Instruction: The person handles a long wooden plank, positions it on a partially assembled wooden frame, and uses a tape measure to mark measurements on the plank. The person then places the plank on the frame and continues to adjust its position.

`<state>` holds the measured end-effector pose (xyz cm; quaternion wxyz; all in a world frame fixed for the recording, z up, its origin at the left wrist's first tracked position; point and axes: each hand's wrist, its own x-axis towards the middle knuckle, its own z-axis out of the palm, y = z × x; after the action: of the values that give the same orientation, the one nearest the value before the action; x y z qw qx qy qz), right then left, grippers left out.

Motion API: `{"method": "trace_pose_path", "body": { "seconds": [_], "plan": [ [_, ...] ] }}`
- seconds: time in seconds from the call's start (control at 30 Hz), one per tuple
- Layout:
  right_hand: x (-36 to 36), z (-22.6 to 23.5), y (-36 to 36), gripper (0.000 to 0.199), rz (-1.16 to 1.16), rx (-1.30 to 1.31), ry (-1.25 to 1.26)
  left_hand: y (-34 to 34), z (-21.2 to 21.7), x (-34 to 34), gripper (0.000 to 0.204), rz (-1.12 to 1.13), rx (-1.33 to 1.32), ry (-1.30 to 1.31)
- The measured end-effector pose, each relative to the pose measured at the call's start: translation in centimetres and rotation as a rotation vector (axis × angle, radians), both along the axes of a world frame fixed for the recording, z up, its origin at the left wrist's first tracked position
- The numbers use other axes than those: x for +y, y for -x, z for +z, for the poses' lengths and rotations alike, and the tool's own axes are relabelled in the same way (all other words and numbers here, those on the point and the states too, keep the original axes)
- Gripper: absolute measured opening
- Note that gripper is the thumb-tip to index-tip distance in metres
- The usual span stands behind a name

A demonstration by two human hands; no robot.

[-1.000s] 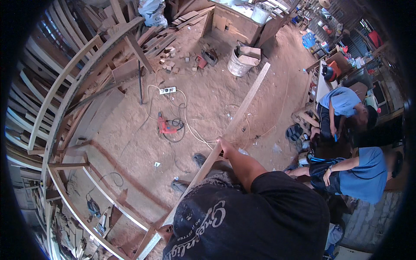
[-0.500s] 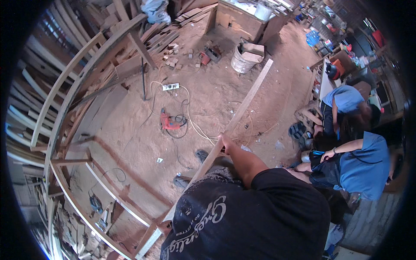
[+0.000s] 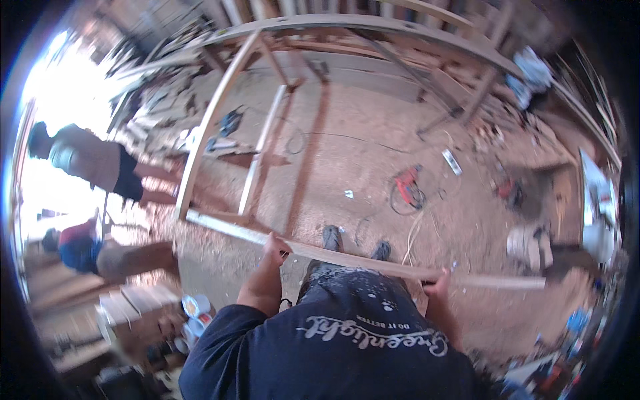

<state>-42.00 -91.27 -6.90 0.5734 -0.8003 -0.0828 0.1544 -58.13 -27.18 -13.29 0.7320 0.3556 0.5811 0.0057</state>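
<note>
A long, narrow wooden board lies crosswise in front of my body at about waist height. My left hand is closed around it left of my middle. Farther toward its right end, my right hand grips the same board, whose free end sticks out beyond that hand. The board's left end meets the near corner of a large wooden frame; whether they are joined I cannot tell. A shorter rail runs inside the frame. My shoes stand on the dusty floor just past the board.
A red power drill with its cord and a white power strip lie on the floor ahead. A dirty bucket stands at right. Two people, one in a grey top, are at left. Stacked timber lines the back.
My view has swung left, bringing the frame ahead and two people at left into sight. The board now runs crosswise instead of slanting away, and both gripping hands show clearly.
</note>
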Motion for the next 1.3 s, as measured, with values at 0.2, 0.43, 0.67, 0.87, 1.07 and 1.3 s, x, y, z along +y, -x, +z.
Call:
{"method": "trace_pose_path", "body": {
  "seconds": [0.2, 0.43, 0.67, 0.87, 1.07, 1.3],
  "plan": [
    [-0.7, -0.1, 2.0, 0.117, -0.137, 0.336, 0.096, -1.6, 1.9, -2.0, 0.038, 0.338, 0.094, -0.065],
    [-0.2, 1.4, 1.9, 0.112, -0.145, 0.270, 0.264, -1.2, 0.1, -1.1, 0.050, 0.269, 0.250, -0.047],
    [0.3, 0.4, 1.9, 0.103, -0.337, 0.614, 0.007, 0.3, -0.2, -0.5, 0.044, 0.325, 0.065, -0.054],
    [0.9, 0.4, 2.5, 0.093, -0.362, 0.677, -0.098, 0.1, 1.7, -0.4, 0.051, 0.318, 0.231, -0.109],
    [2.0, 2.4, 2.3, 0.089, -0.350, 0.665, -0.095, 0.0, 2.6, 0.0, 0.054, 0.331, 0.264, -0.107],
    [1.7, 1.2, 2.5, 0.085, -0.340, 0.629, -0.103, -0.3, 3.2, -0.3, 0.045, 0.343, 0.200, -0.101]
  ]
}}
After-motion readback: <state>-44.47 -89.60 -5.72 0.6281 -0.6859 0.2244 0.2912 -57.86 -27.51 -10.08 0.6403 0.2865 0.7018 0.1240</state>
